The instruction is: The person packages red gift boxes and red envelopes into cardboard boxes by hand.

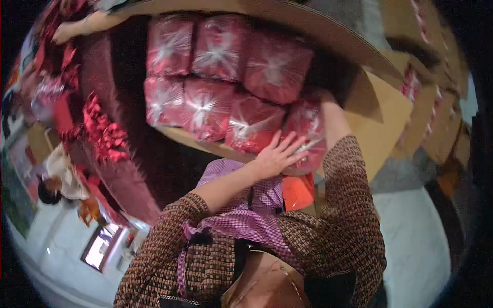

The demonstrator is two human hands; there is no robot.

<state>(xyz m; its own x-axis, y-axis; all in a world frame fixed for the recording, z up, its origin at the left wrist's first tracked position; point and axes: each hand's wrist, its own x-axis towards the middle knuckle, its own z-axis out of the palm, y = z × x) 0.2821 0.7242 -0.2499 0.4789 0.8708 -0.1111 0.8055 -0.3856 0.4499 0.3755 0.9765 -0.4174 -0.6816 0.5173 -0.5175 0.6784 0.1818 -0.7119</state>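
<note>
Red packages wrapped in clear plastic, such as this one (205,105), lie in two rows inside a cardboard box (334,23). My left hand (280,154) has its fingers spread, resting on the near side of the rightmost front package (306,126). My right hand (324,96) reaches down along the right side of that same package; its fingers are hidden between the package and the box. Below my left hand, an orange-red flat piece (298,192) shows against my purple checked apron (221,172).
Left of the box is a long maroon-covered table (105,72) with a pile of red pieces (105,133). Another person's hand (64,33) reaches in at the top left. A second person (64,177) is farther left. Cardboard boxes (441,120) stand at the right.
</note>
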